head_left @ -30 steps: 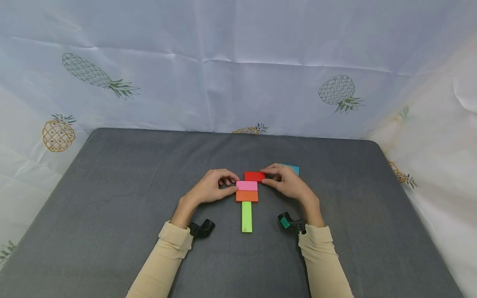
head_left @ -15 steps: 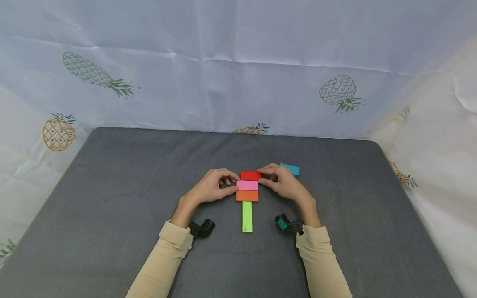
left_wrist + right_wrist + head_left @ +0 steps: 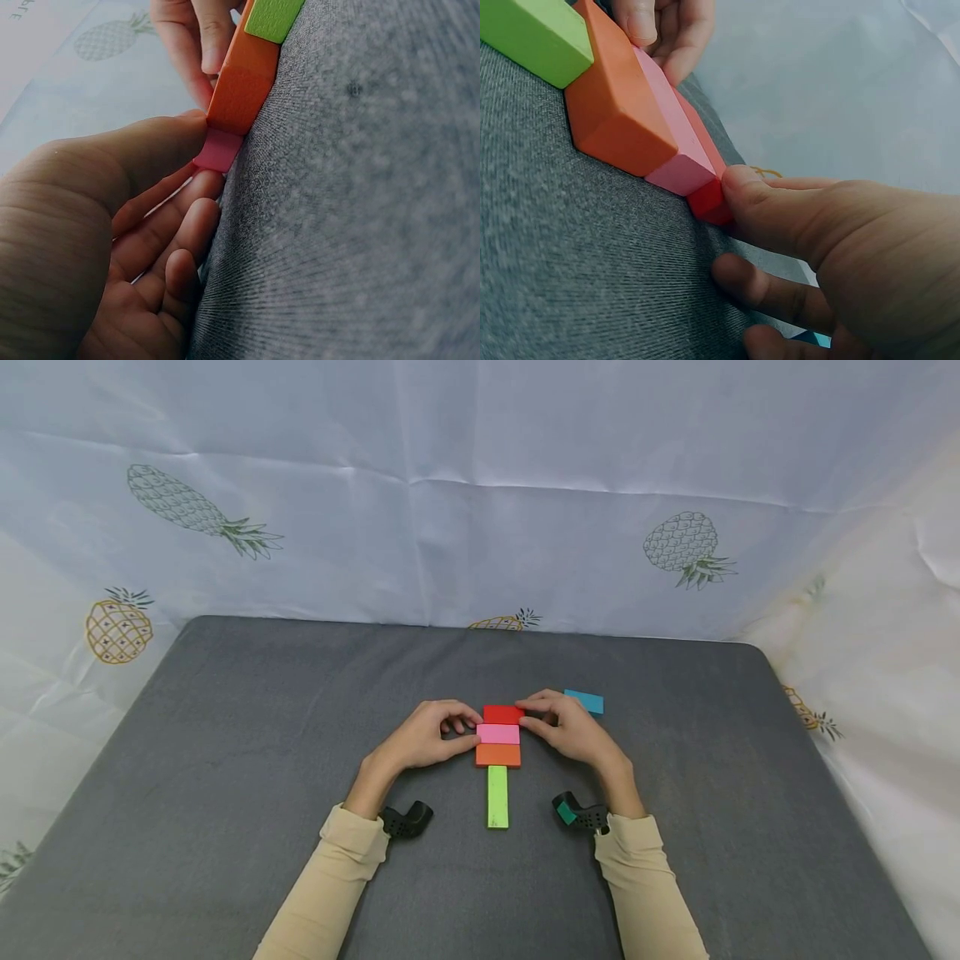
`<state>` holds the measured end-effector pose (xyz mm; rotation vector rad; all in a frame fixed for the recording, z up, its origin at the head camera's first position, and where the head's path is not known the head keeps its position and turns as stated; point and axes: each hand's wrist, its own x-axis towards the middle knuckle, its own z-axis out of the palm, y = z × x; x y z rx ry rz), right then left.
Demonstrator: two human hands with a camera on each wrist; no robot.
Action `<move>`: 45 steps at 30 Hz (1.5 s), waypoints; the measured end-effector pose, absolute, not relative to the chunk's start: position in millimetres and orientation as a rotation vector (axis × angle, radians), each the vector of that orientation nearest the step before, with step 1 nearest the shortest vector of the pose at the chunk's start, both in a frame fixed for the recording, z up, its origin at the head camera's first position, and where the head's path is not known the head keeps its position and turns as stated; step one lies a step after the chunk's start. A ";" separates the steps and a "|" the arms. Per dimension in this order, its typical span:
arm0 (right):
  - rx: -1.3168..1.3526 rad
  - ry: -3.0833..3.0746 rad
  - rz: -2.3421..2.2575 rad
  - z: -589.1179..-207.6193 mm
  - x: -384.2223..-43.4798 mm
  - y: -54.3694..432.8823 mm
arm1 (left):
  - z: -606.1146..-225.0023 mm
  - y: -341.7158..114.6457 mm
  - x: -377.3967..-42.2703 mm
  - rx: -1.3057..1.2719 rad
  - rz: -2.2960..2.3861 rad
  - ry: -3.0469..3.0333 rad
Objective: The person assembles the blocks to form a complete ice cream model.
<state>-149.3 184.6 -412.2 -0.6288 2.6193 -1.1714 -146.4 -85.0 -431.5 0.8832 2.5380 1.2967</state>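
Note:
In the head view a red block (image 3: 501, 714), a pink block (image 3: 498, 734) and an orange block (image 3: 498, 755) lie flat, long sides together in a stack of rows. A lime-green block (image 3: 497, 797) runs lengthwise down from the orange one, forming a stem. My left hand (image 3: 427, 733) pinches the pink block's left end; in the left wrist view the thumb (image 3: 169, 146) lies at its edge beside the orange block. With thumb and fingertips, my right hand (image 3: 573, 727) holds the red block's right end. The thumb (image 3: 761, 199) presses it in the right wrist view, partly hiding that end.
A blue block (image 3: 588, 702) lies slightly askew behind the right hand, partly covered by it. Grey cloth covers the table (image 3: 300, 777). A pale curtain (image 3: 450, 552) printed with pineapples hangs along the back and sides.
My right hand has slid the red block a little to the left, over the pink one, then nearly stopped. More of the blue block shows. The left hand keeps its place.

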 end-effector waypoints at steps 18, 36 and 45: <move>-0.641 2.627 -1.179 -414.3 -149.0 183.0 | -429.9 -85.0 -145.8 0.875 1.323 2.513; -0.667 2.651 -1.169 -417.0 -150.0 180.0 | -429.2 -84.3 -147.3 0.855 1.327 2.508; -0.651 2.655 -1.147 -416.0 -150.4 178.3 | -429.6 -84.5 -147.1 0.876 1.324 2.520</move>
